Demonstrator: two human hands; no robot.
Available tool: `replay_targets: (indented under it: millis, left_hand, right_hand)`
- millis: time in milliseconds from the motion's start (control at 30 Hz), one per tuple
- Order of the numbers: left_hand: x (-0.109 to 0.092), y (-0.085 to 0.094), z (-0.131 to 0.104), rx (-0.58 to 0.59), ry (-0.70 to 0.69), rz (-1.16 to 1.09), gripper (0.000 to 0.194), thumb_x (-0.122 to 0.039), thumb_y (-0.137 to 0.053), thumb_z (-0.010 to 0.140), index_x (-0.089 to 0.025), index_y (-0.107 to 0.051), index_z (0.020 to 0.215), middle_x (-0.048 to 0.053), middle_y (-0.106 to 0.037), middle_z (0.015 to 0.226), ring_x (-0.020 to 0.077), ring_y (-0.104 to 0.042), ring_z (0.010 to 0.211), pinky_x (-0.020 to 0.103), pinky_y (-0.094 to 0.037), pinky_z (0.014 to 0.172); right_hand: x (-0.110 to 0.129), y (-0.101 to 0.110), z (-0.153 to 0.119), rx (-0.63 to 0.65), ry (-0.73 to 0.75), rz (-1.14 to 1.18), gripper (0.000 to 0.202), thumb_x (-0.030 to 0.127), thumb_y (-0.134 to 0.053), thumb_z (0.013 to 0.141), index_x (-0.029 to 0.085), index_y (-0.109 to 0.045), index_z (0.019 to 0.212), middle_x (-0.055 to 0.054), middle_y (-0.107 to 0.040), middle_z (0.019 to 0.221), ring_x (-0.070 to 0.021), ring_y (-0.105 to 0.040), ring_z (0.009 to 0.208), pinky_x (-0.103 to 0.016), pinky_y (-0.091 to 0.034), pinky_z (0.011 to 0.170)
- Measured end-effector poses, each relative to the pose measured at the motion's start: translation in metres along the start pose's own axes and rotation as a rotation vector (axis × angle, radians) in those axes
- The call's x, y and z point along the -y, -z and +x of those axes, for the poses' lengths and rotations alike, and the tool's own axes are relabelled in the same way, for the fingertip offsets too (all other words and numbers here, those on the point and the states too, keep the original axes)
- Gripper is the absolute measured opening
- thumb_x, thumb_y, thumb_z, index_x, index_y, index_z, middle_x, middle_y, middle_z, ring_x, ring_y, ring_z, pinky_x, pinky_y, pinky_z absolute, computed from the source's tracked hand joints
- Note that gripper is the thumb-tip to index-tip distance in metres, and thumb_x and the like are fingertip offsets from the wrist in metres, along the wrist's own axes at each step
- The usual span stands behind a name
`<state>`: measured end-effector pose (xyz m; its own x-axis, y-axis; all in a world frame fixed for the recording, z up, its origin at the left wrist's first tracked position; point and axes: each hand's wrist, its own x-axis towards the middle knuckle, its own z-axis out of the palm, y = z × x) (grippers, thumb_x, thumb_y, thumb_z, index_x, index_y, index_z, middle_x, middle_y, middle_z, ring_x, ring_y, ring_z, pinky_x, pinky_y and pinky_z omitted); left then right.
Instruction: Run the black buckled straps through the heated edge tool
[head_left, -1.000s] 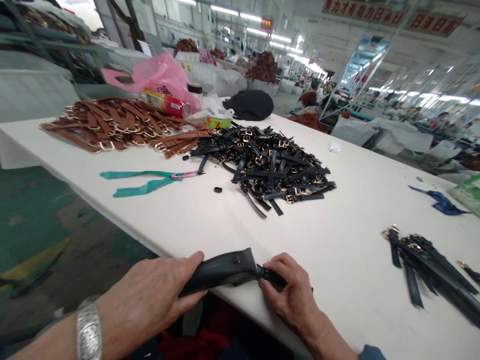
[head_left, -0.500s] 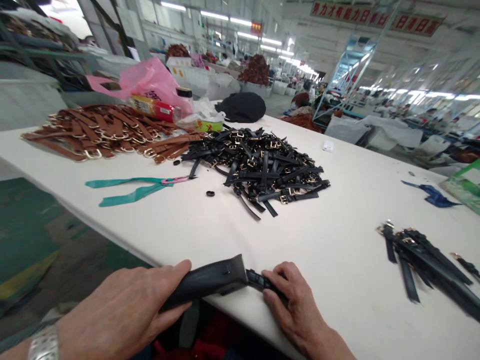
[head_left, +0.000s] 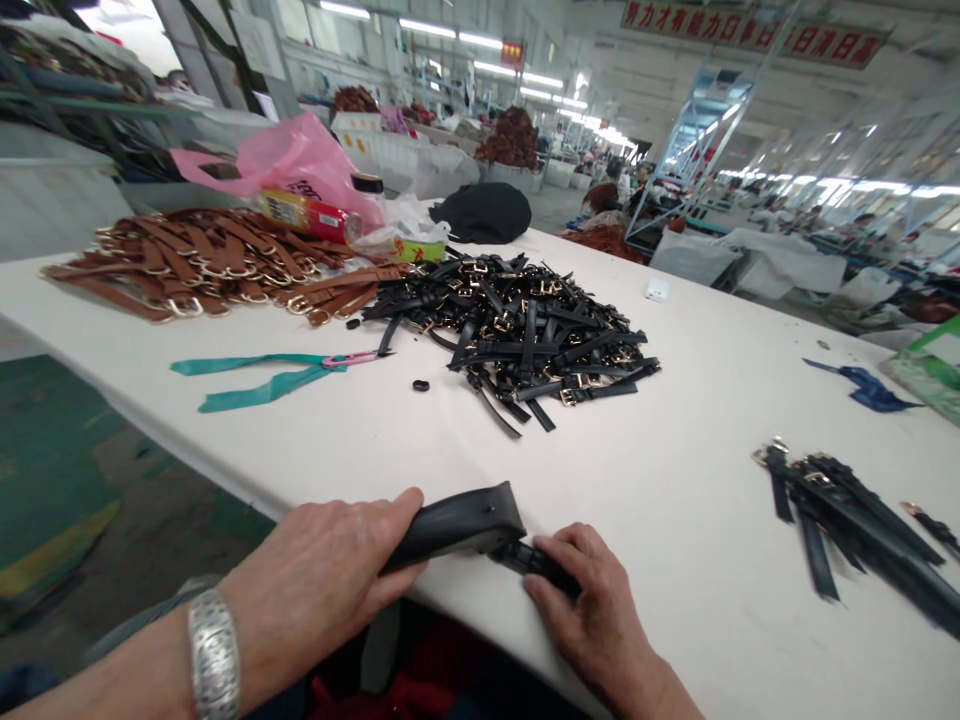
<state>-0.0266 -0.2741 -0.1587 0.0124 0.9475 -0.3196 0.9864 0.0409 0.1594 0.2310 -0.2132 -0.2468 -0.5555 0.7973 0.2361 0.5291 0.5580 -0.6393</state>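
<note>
My left hand (head_left: 337, 560), with a silver bracelet at its wrist, is wrapped round a black handheld tool (head_left: 457, 522) shaped like a hair clipper. The tool's wide head reaches over the end of a black strap (head_left: 517, 556) near the table's front edge. My right hand (head_left: 589, 600) pinches that strap between thumb and fingers; most of the strap is hidden by the hand. Beyond the hands lies a heap of black buckled straps (head_left: 532, 330). More black straps (head_left: 847, 510) lie at the right.
On the white table (head_left: 337, 450) are brown buckled straps (head_left: 202, 255) at the left, a teal ribbon with pink-handled snips (head_left: 255, 385), a pink bag (head_left: 292, 160), a black cap (head_left: 484, 212), a small white box (head_left: 656, 290) and a blue cloth scrap (head_left: 874, 388).
My left hand and the tool have moved right and slightly up, so the tool's head now meets the strap's end. My right hand has barely moved.
</note>
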Motion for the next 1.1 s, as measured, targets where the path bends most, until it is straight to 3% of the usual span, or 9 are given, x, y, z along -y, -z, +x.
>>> replay_targets:
  millis: [233, 467, 600, 700, 833, 967, 1100]
  left_hand:
    - [0.017, -0.002, -0.017, 0.047, 0.012, -0.025, 0.03, -0.046, -0.043, 0.088, -0.026, -0.061, 0.099, 0.009, -0.073, 0.09, 0.0319, -0.069, 0.082, 0.042, -0.049, 0.071]
    - [0.001, 0.005, 0.01, -0.008, -0.072, 0.042, 0.03, -0.045, -0.048, 0.086, -0.023, -0.059, 0.102, 0.009, -0.072, 0.084, 0.0313, -0.068, 0.08, 0.039, -0.048, 0.068]
    - [0.006, 0.006, 0.017, -0.037, -0.041, 0.046, 0.03, -0.046, -0.051, 0.084, -0.022, -0.06, 0.101, 0.009, -0.071, 0.083, 0.03, -0.068, 0.079, 0.036, -0.047, 0.066]
    - [0.02, 0.005, 0.009, -0.052, -0.009, 0.027, 0.031, -0.047, -0.051, 0.084, -0.022, -0.06, 0.1, 0.009, -0.07, 0.081, 0.0304, -0.067, 0.078, 0.037, -0.046, 0.066]
    - [0.03, 0.002, -0.007, 0.032, 0.018, -0.003, 0.031, -0.05, -0.046, 0.086, -0.025, -0.06, 0.098, 0.007, -0.071, 0.082, 0.0315, -0.068, 0.079, 0.041, -0.047, 0.068]
    - [0.021, 0.002, -0.011, 0.049, -0.03, 0.014, 0.03, -0.047, -0.044, 0.088, -0.026, -0.06, 0.1, 0.008, -0.072, 0.086, 0.0319, -0.069, 0.08, 0.041, -0.048, 0.069]
    - [0.006, 0.004, 0.004, -0.01, -0.083, 0.058, 0.029, -0.046, -0.048, 0.087, -0.024, -0.059, 0.102, 0.008, -0.072, 0.082, 0.0322, -0.068, 0.079, 0.04, -0.047, 0.067]
  right_hand:
    - [-0.002, -0.001, 0.002, 0.009, -0.029, 0.039, 0.02, 0.018, -0.064, 0.077, 0.021, -0.07, 0.096, -0.004, -0.06, 0.082, -0.0177, -0.056, 0.077, -0.029, -0.046, 0.068]
    - [-0.001, 0.0, 0.003, 0.021, -0.058, 0.032, 0.015, 0.018, -0.063, 0.077, 0.02, -0.07, 0.09, -0.004, -0.058, 0.081, -0.0182, -0.056, 0.078, -0.03, -0.046, 0.069]
    - [0.001, 0.0, 0.002, 0.014, -0.042, 0.021, 0.018, 0.018, -0.061, 0.078, 0.02, -0.07, 0.094, -0.005, -0.058, 0.083, -0.0187, -0.055, 0.079, -0.031, -0.046, 0.071]
    - [0.0, -0.001, 0.001, 0.011, -0.04, 0.024, 0.02, 0.018, -0.062, 0.078, 0.02, -0.07, 0.097, -0.005, -0.058, 0.083, -0.0186, -0.055, 0.079, -0.031, -0.045, 0.071]
    - [-0.001, -0.002, 0.002, 0.02, -0.045, 0.039, 0.021, 0.017, -0.063, 0.077, 0.021, -0.07, 0.096, -0.004, -0.059, 0.082, -0.0187, -0.055, 0.079, -0.031, -0.045, 0.07]
    - [0.002, -0.001, 0.003, 0.012, -0.065, 0.061, 0.019, 0.017, -0.062, 0.077, 0.021, -0.07, 0.094, -0.004, -0.059, 0.082, -0.0184, -0.055, 0.078, -0.03, -0.044, 0.069]
    - [0.003, 0.0, 0.004, 0.006, -0.085, 0.058, 0.016, 0.017, -0.062, 0.078, 0.02, -0.069, 0.091, -0.004, -0.058, 0.081, -0.0183, -0.055, 0.078, -0.03, -0.043, 0.068]
